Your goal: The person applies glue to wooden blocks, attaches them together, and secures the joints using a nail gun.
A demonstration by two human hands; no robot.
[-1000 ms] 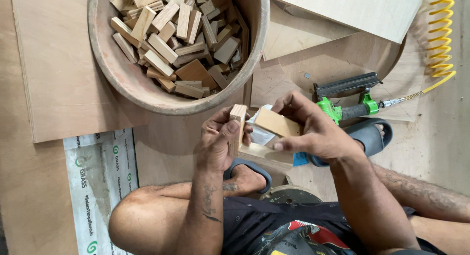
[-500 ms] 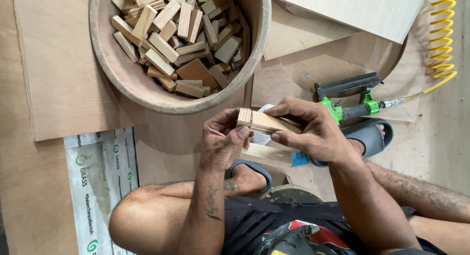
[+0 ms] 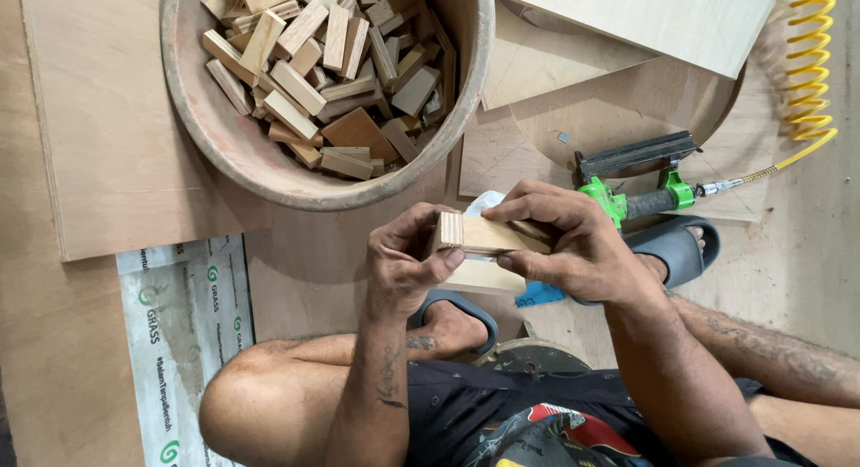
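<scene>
Both hands meet just above the lap, closed on one small wooden block (image 3: pixel 482 236) held level between them. Left hand (image 3: pixel 408 261): fingers curled, thumb pressed under the block's left end, where the layered end grain shows; forearm rises from below, wrist bent inward. Right hand (image 3: pixel 573 247): fingers arched over the top of the block, thumb along its near edge, covering the right half; forearm comes in from lower right. A second, paler wood piece (image 3: pixel 484 277) lies just under the held block, partly hidden by the hands; cannot tell if it touches. Just beyond the right hand, a green and black pneumatic nailer (image 3: pixel 638 176) rests on plywood sheets (image 3: pixel 573 117), with a yellow coiled air hose (image 3: pixel 811 64) running off to the upper right. Above the hands, a large round tub (image 3: pixel 224 140) holds many similar wooden offcuts (image 3: pixel 331 64). Grey sandal (image 3: pixel 672 247) just beside the right wrist.
</scene>
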